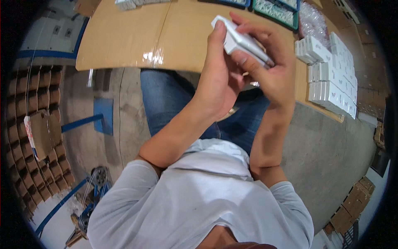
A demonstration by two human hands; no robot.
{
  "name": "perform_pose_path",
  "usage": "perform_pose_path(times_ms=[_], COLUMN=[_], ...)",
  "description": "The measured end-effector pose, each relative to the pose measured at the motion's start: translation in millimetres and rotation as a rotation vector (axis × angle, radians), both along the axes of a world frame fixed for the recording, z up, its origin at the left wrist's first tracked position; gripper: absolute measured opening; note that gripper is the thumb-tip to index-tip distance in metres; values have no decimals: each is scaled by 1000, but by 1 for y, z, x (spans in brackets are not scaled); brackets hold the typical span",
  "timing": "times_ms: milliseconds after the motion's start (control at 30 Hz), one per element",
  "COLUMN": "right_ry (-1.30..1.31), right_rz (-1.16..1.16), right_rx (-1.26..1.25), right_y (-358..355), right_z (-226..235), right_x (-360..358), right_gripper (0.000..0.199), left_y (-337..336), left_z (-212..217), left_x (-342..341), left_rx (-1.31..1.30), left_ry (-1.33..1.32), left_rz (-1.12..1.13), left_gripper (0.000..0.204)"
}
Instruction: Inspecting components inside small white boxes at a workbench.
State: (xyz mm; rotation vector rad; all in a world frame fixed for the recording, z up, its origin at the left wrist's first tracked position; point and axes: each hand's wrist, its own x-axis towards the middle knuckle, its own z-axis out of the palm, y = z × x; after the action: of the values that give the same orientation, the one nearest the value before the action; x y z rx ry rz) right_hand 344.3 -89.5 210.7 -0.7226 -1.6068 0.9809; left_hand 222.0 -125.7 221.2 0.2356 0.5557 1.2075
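Both my hands hold a small white box [244, 42] above the near edge of the cardboard-covered table [124, 37]. My left hand [217, 68] grips its left end, with the thumb lying along that side. From the right, my right hand [269, 58] wraps round the box, its thumb on the near side and its fingers over the far side. The box is tilted, and a flap or end panel seems to stick out at its upper left. Part of the box is hidden behind my fingers.
Stacks of white boxes [331, 87] stand on the table's right side. At the back are a green tray [275, 14] of small white parts and a clear plastic bag [313, 20]. Cardboard dividers [18, 137] and a blue-framed machine [93, 189] are on the left.
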Motion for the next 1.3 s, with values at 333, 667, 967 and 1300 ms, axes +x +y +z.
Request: perform_pose_path(times_ms=[333, 667, 967, 1300], right_ry=[613, 668, -60, -175], right_rz=[450, 475, -6, 68], right_rx=[375, 386, -289, -287], right_y=[35, 40, 3, 0], right_z=[-38, -47, 3, 2], right_x=[-33, -34, -16, 4], right_gripper=[53, 51, 51, 58], left_y=[6, 7, 4, 6], left_z=[8, -6, -17, -10], left_x=[2, 2, 5, -6], left_rx=[-93, -124, 124, 69], left_ry=[68, 51, 100, 68], left_rz=[-46, -42, 56, 20], left_gripper=[58, 56, 51, 59])
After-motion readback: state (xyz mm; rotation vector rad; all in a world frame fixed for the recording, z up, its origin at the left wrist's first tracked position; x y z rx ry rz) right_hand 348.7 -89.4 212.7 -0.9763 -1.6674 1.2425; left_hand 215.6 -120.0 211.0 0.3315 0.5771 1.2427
